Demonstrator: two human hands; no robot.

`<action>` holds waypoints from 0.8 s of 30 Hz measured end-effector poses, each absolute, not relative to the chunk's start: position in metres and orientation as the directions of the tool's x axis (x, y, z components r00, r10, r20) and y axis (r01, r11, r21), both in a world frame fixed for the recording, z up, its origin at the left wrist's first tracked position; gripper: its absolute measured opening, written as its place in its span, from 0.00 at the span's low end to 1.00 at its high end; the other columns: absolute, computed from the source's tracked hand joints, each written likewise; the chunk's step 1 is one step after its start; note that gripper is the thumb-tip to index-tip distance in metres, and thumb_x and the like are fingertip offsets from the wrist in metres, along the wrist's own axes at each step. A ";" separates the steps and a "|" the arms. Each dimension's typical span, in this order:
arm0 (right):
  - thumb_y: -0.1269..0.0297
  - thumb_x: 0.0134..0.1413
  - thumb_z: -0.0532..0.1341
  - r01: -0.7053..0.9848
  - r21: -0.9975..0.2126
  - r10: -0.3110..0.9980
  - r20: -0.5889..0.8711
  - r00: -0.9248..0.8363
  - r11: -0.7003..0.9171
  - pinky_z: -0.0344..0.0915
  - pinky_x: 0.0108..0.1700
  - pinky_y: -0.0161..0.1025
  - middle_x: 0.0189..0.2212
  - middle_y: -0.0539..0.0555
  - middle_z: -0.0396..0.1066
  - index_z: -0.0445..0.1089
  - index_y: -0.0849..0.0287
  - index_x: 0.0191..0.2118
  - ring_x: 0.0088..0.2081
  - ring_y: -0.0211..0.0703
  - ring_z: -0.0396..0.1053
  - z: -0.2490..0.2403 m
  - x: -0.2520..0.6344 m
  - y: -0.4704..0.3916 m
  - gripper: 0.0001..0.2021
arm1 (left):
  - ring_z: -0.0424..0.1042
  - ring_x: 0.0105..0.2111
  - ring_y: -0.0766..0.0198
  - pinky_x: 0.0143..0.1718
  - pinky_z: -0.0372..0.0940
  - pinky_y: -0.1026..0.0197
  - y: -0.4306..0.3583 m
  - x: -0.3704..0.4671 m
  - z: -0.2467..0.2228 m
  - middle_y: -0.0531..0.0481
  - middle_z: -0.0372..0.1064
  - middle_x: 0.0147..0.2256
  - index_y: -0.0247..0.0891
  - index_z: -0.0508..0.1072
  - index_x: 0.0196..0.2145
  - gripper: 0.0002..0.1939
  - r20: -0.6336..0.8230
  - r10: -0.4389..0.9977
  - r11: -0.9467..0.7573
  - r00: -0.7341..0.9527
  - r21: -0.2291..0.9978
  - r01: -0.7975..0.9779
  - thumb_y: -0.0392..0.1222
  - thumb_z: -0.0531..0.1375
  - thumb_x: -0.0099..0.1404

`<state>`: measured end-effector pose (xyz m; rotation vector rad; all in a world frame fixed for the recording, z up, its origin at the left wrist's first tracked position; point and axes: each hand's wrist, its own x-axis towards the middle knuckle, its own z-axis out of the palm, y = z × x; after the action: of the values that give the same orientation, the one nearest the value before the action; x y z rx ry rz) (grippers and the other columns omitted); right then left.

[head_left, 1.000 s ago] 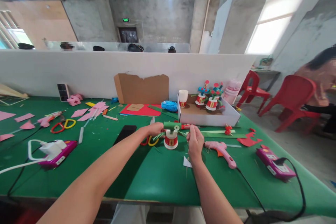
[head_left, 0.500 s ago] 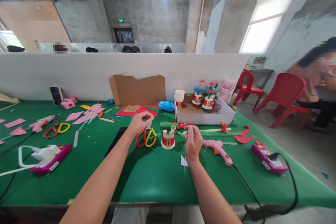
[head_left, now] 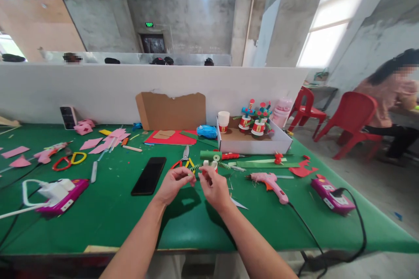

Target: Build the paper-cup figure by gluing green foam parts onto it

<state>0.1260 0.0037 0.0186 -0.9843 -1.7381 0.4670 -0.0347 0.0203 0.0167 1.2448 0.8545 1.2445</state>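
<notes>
My left hand (head_left: 175, 184) and my right hand (head_left: 215, 186) are close together above the table, fingertips almost meeting. Each is closed in a pinch; whatever they hold, if anything, is too small to make out. Just behind them stands a paper-cup figure with a green paper roll (head_left: 209, 155) on top and folded green paper arms (head_left: 224, 165); my hands hide most of its red and white cup. Scissors (head_left: 186, 153) with red and yellow handles lie behind my left hand. A small white pointed scrap (head_left: 239, 203) rests beside my right wrist.
A pink glue gun (head_left: 271, 184) lies to the right, its cord running off the front edge. Purple power strips (head_left: 334, 198) sit at both sides. A black phone (head_left: 149, 176) lies left of my hands. Farther back, a white box (head_left: 255, 147) holds finished-looking cup figures.
Both hands have come together in front of the cup figure, the left moving right and down, the right moving left. The black phone and the glue gun's nozzle are now uncovered.
</notes>
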 end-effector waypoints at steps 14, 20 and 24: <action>0.58 0.55 0.56 0.254 -0.844 0.881 0.443 -0.167 0.473 0.58 0.22 0.32 0.18 0.49 0.67 0.72 0.59 0.33 0.19 0.35 0.62 0.018 0.126 0.012 0.11 | 0.71 0.22 0.66 0.29 0.68 0.63 0.022 -0.034 0.010 0.51 0.73 0.21 0.34 0.78 0.27 0.15 0.146 0.971 -0.106 0.187 0.972 -0.210 0.48 0.71 0.46; 0.60 0.53 0.56 0.223 -0.875 0.899 0.392 -0.193 0.429 0.57 0.21 0.32 0.16 0.48 0.65 0.72 0.59 0.32 0.18 0.36 0.62 0.019 0.125 0.010 0.10 | 0.69 0.20 0.68 0.27 0.66 0.64 0.023 -0.034 0.012 0.53 0.72 0.20 0.34 0.78 0.28 0.15 0.156 0.980 -0.128 0.127 0.970 -0.208 0.47 0.71 0.45; 0.59 0.51 0.58 0.146 -0.917 0.915 0.337 -0.222 0.372 0.59 0.22 0.33 0.17 0.49 0.68 0.72 0.59 0.32 0.19 0.37 0.64 0.019 0.123 0.012 0.10 | 0.67 0.20 0.69 0.26 0.65 0.66 0.023 -0.032 0.014 0.53 0.71 0.19 0.34 0.79 0.27 0.14 0.150 0.979 -0.121 0.135 0.972 -0.203 0.45 0.71 0.45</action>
<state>0.1233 0.0121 0.0186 -0.9601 -1.6392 0.9697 -0.0323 0.0233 0.0142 1.2278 0.8881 1.2814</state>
